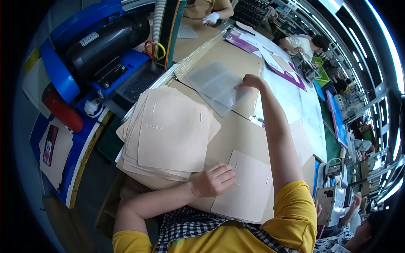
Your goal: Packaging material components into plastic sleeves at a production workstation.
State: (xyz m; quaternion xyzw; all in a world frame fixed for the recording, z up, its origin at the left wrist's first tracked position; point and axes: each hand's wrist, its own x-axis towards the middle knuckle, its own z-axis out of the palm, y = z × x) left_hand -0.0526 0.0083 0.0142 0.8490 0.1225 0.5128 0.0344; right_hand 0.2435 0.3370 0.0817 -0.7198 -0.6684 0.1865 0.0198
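Observation:
My right hand (pixel 252 82) reaches to the far side of the table, its fingers closed on the right edge of a translucent plastic sheet (pixel 215 84). That sheet looks blurred near the fingers. Closer to me, my left hand (pixel 214 181) is curled at the left edge of a flat beige panel (pixel 247 189) with two slots; whatever its fingers may hold is hidden. To the left of this panel rises an uneven pile of similar beige panels (pixel 175 135), rounded at the corners and slotted.
Brown board (pixel 223 145) covers the work table. A blue machine (pixel 63 63) stands at the left, near red-and-yellow scissors (pixel 154 49). A phone (pixel 50 145) lies on a lower blue surface. Purple-and-white printed sheets (pixel 278 63) lie far right. A co-worker's gloved hand (pixel 211 18) shows across the table.

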